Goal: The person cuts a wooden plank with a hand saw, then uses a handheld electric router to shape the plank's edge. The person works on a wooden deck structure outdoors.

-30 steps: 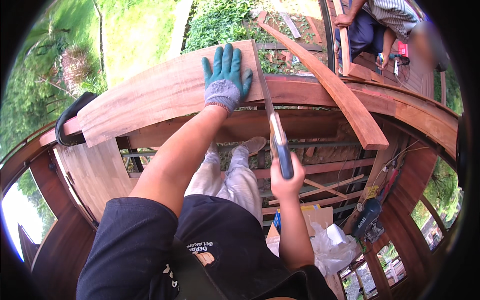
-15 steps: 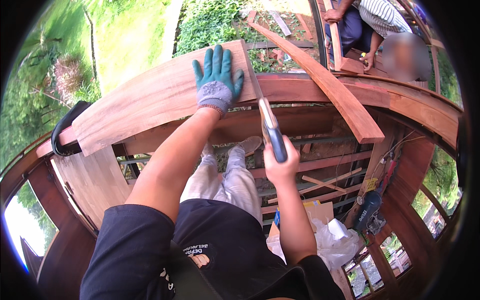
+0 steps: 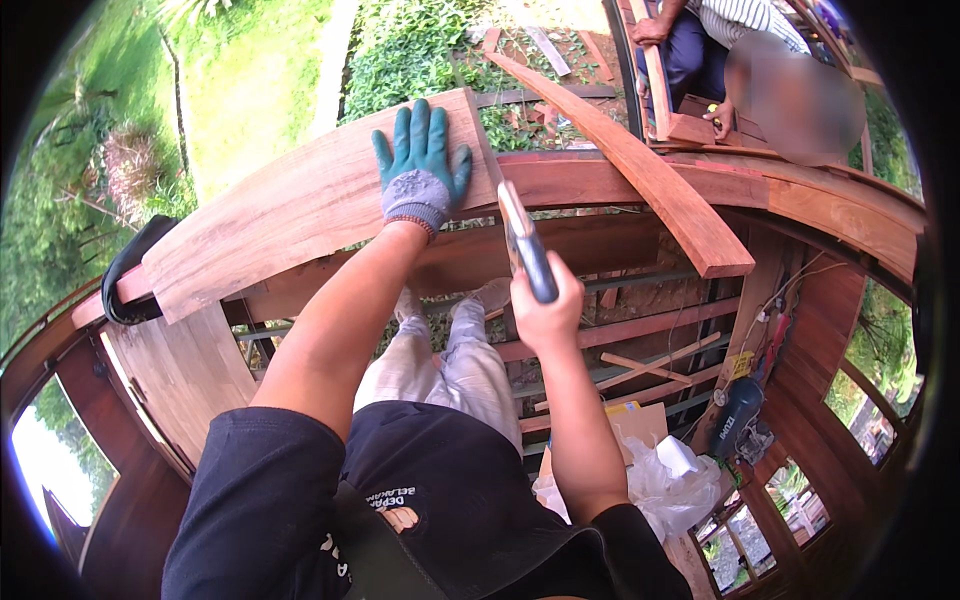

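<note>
My left hand [image 3: 418, 170], in a teal and grey work glove, presses flat with fingers spread on a wide wooden board [image 3: 290, 205]. The board lies across a reddish timber rail [image 3: 560, 183], and its far left end is cut at a slant. My bare right hand [image 3: 548, 305] is wrapped round the dark handle of a handsaw [image 3: 520, 225]. The saw's blade runs away from me along the board's right end; the blade is thin and partly blurred, so how deep it sits in the wood cannot be made out.
A long curved timber piece [image 3: 650, 180] lies across the rail to the right. Another person [image 3: 690, 60] crouches at the far right, holding wood. Below are open floor beams [image 3: 640, 330], a cardboard box [image 3: 640, 425], plastic bags [image 3: 665, 490] and a dark cylinder-shaped tool [image 3: 738, 415].
My right hand and the saw have moved a little toward me and left, up the near side. My left hand stays on the board; the whole view has shifted slightly.
</note>
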A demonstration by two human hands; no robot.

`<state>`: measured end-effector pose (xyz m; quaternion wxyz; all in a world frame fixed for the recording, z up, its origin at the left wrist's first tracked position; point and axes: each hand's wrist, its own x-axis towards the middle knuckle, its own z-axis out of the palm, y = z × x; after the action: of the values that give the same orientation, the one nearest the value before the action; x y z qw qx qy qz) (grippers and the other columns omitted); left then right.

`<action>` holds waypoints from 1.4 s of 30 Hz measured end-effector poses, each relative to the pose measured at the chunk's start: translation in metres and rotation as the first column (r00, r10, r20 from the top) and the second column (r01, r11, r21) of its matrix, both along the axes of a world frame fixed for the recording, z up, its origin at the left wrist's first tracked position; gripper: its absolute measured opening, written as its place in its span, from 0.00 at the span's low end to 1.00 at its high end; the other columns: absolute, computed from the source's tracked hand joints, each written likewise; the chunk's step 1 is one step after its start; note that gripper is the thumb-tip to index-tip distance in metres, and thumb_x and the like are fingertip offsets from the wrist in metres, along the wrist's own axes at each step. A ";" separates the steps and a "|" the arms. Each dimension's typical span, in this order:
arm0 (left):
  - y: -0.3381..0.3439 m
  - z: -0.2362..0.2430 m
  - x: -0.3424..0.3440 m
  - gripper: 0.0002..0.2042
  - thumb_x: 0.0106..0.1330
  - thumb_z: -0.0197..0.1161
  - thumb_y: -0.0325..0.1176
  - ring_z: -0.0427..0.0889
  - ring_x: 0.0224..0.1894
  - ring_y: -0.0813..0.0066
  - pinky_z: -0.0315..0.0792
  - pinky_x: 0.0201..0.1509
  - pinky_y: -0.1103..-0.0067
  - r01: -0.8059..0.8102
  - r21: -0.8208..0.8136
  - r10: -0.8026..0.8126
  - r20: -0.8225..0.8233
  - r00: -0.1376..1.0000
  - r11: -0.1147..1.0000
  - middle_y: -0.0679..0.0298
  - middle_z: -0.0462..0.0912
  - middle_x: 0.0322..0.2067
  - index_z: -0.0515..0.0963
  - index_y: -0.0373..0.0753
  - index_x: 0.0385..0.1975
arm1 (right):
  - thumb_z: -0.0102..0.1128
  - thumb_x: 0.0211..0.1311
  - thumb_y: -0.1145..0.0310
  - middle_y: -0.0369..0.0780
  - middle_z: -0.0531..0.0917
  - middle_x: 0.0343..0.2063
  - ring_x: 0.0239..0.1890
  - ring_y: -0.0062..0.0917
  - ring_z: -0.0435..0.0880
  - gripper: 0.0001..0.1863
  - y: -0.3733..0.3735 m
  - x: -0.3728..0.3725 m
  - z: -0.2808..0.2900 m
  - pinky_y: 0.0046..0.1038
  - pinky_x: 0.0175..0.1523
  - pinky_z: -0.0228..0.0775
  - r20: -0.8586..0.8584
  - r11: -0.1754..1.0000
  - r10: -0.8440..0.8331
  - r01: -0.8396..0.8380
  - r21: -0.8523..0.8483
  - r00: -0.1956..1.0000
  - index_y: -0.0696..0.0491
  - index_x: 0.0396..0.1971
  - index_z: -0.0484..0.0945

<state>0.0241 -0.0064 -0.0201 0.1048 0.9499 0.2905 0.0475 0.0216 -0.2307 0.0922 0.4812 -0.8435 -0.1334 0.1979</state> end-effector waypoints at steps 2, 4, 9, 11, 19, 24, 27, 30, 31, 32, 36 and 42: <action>-0.001 0.002 -0.001 0.34 0.74 0.49 0.55 0.50 0.80 0.52 0.36 0.80 0.47 -0.010 -0.012 0.010 0.046 0.999 1.000 0.55 0.54 0.78 0.61 0.43 0.75 | 0.66 0.58 0.73 0.46 0.77 0.16 0.19 0.42 0.81 0.09 0.013 0.014 -0.024 0.36 0.28 0.70 0.006 0.998 -0.025 0.025 0.052 1.000 0.58 0.27 0.73; 0.000 0.003 -0.001 0.34 0.74 0.49 0.55 0.49 0.81 0.52 0.35 0.80 0.47 -0.011 -0.020 0.012 0.025 1.000 1.000 0.55 0.54 0.78 0.61 0.43 0.75 | 0.66 0.56 0.73 0.45 0.77 0.16 0.18 0.39 0.81 0.08 -0.006 -0.005 -0.012 0.35 0.28 0.70 -0.011 0.999 0.027 -0.026 0.032 1.000 0.57 0.27 0.75; -0.004 0.001 -0.004 0.34 0.74 0.49 0.55 0.49 0.81 0.53 0.35 0.81 0.47 -0.003 -0.018 0.003 0.020 1.000 1.000 0.55 0.54 0.78 0.61 0.43 0.75 | 0.67 0.51 0.76 0.42 0.77 0.15 0.17 0.32 0.82 0.06 -0.101 -0.094 0.093 0.32 0.26 0.71 -0.039 0.981 -0.077 0.068 -0.182 0.996 0.57 0.25 0.76; -0.002 -0.001 -0.002 0.34 0.74 0.49 0.55 0.49 0.81 0.53 0.35 0.81 0.47 0.001 0.039 -0.004 0.089 0.996 0.999 0.55 0.53 0.78 0.62 0.43 0.75 | 0.66 0.52 0.76 0.42 0.77 0.15 0.16 0.32 0.82 0.07 -0.095 -0.086 0.087 0.31 0.26 0.70 -0.009 0.989 -0.053 0.051 -0.142 0.999 0.57 0.25 0.75; -0.003 0.000 -0.004 0.35 0.74 0.49 0.56 0.47 0.81 0.54 0.34 0.81 0.46 -0.008 -0.022 0.008 0.027 1.000 1.000 0.56 0.51 0.79 0.60 0.44 0.76 | 0.65 0.58 0.75 0.44 0.77 0.16 0.17 0.35 0.79 0.07 -0.030 -0.025 -0.005 0.32 0.27 0.69 -0.039 1.000 -0.015 0.015 -0.007 0.999 0.56 0.26 0.74; -0.001 -0.002 -0.002 0.35 0.73 0.50 0.57 0.47 0.81 0.53 0.33 0.81 0.46 -0.014 0.008 0.014 0.034 0.999 1.000 0.55 0.52 0.79 0.60 0.44 0.76 | 0.68 0.51 0.75 0.43 0.77 0.15 0.17 0.35 0.82 0.06 -0.110 -0.100 0.086 0.32 0.28 0.73 0.034 0.988 -0.027 0.032 -0.150 0.999 0.56 0.26 0.77; -0.001 -0.003 -0.002 0.34 0.73 0.50 0.56 0.48 0.81 0.54 0.34 0.81 0.46 0.009 0.001 -0.009 0.025 1.000 1.000 0.56 0.53 0.79 0.62 0.44 0.75 | 0.66 0.54 0.75 0.43 0.78 0.15 0.17 0.35 0.82 0.06 -0.080 -0.067 0.042 0.33 0.28 0.72 0.113 1.000 0.014 -0.013 -0.010 0.993 0.56 0.26 0.76; 0.000 -0.004 -0.001 0.34 0.73 0.50 0.56 0.50 0.80 0.52 0.36 0.80 0.47 0.016 0.039 -0.019 0.078 0.997 0.999 0.54 0.56 0.78 0.63 0.44 0.74 | 0.65 0.57 0.74 0.44 0.78 0.16 0.18 0.36 0.82 0.07 -0.028 -0.013 -0.031 0.33 0.28 0.71 0.050 0.999 0.037 -0.035 -0.028 0.998 0.56 0.26 0.74; 0.002 -0.004 -0.001 0.33 0.73 0.50 0.56 0.50 0.80 0.52 0.37 0.80 0.47 0.017 0.043 -0.020 0.059 0.998 0.999 0.54 0.56 0.77 0.63 0.44 0.73 | 0.65 0.58 0.74 0.44 0.78 0.15 0.17 0.35 0.81 0.08 -0.023 -0.010 -0.041 0.32 0.28 0.71 0.010 1.000 -0.020 0.020 0.000 1.000 0.56 0.26 0.73; 0.002 -0.004 -0.001 0.33 0.73 0.50 0.56 0.50 0.80 0.51 0.37 0.80 0.47 0.005 0.016 -0.007 0.080 0.997 1.000 0.53 0.56 0.77 0.63 0.44 0.73 | 0.65 0.58 0.74 0.43 0.77 0.15 0.17 0.33 0.81 0.08 -0.024 -0.013 -0.042 0.32 0.27 0.70 0.027 0.996 -0.024 0.021 0.085 0.999 0.57 0.26 0.73; 0.006 -0.008 0.002 0.34 0.72 0.51 0.58 0.49 0.80 0.53 0.36 0.81 0.46 0.003 0.044 -0.009 0.119 0.993 0.999 0.55 0.55 0.78 0.64 0.44 0.73 | 0.67 0.54 0.75 0.42 0.78 0.15 0.16 0.28 0.80 0.07 -0.078 -0.071 0.033 0.29 0.27 0.71 -0.011 0.993 -0.091 0.090 -0.071 0.996 0.57 0.26 0.76; 0.004 -0.011 -0.002 0.34 0.72 0.52 0.58 0.51 0.80 0.53 0.36 0.81 0.47 0.006 0.049 -0.011 0.110 0.994 0.999 0.55 0.57 0.77 0.65 0.45 0.73 | 0.66 0.54 0.77 0.42 0.76 0.15 0.15 0.31 0.79 0.06 -0.067 -0.057 0.045 0.31 0.26 0.70 0.153 0.996 0.013 -0.027 0.088 0.988 0.57 0.26 0.75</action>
<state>0.0221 -0.0029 -0.0314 0.0976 0.9494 0.2788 0.1067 -0.0351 -0.2980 0.1368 0.5052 -0.8322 -0.1870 0.1313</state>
